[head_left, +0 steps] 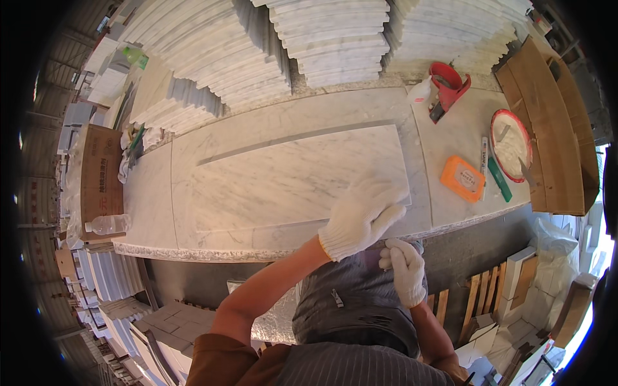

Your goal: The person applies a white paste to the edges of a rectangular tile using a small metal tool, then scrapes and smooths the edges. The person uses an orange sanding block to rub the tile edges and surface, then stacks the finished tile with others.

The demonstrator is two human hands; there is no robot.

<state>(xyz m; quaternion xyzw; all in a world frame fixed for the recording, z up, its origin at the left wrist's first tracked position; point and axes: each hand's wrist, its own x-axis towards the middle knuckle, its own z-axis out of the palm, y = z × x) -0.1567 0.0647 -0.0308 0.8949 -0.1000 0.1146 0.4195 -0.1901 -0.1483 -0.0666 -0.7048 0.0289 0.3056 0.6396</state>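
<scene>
A rectangular slab of white marble with grey veins (pixel 283 174) lies flat on the stone-topped bench. My left hand (pixel 362 215), in a white knitted glove, rests on the slab's near right part, its fingers stretched out and the thumb apart. Just off the bench's front edge, close to my body, my right hand (pixel 407 269) wears a matching glove. Its fingers are curled together; whatever they may hold is hidden.
Stacked marble slabs (pixel 328 42) line the bench's back. On the right are a red-rimmed bowl of white paste (pixel 513 147), an orange box (pixel 462 179), a green scraper (pixel 499 180), a marker (pixel 484 154), a red scoop-like item (pixel 449 87) and cardboard (pixel 544 128). A plastic bottle (pixel 108 224) lies left.
</scene>
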